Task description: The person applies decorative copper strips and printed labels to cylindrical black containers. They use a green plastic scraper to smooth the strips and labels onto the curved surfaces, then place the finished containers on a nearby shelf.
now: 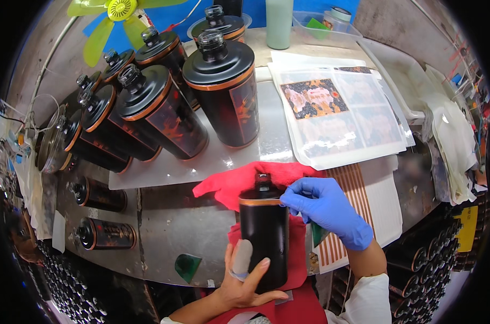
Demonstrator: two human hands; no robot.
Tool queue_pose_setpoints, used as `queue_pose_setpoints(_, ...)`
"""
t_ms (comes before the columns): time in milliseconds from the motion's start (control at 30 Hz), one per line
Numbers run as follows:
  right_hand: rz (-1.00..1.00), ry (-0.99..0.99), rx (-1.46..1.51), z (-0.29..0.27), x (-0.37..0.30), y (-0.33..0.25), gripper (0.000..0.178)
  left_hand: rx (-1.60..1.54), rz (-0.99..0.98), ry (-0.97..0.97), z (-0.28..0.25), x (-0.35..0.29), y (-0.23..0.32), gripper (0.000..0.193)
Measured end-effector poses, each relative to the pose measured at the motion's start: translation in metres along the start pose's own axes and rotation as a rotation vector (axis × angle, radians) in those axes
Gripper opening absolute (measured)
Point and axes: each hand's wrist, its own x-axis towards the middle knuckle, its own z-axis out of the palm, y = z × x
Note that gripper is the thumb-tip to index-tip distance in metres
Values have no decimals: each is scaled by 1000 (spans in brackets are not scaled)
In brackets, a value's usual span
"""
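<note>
A black bottle (263,243) with a bare neck stands close in front of me, a copper-coloured strip (258,202) running round its shoulder. My left hand (242,275), bare with a pale finger cot on one finger, holds the lower part of this bottle. In a blue glove, my right hand (326,208) pinches the strip at the bottle's right edge. Just under that glove shows part of a green scraper (318,234); whether the hand holds it I cannot tell. A red cloth (223,186) lies behind and beneath the bottle.
Several decorated black bottles (223,92) stand on a pale board at the far left. Two smaller bottles (107,234) lie at left. Another green scraper (188,266) rests near the front edge. Printed decal sheets (339,108) and a copper-striped sheet (353,189) lie right; a green fan (119,9) stands behind.
</note>
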Motion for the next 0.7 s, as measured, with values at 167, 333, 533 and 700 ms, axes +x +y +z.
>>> queue_pose_setpoints(167, 28, -54, 44, -7, 1, 2, 18, 504, 227, -234, 4, 21, 13, 68)
queue_pose_setpoints(333, 1, -22, -28, -4, 5, 4, 15, 558, 221, -269, 5, 18, 9, 66)
queue_pose_setpoints(533, -112, 58, -91, -7, 6, 13, 15, 60, 84, -228, 0, 4, -13, 77)
queue_pose_setpoints(700, 39, 103, 94, -11, -2, 16, 15, -327, 23, -34, -17, 0, -33, 82)
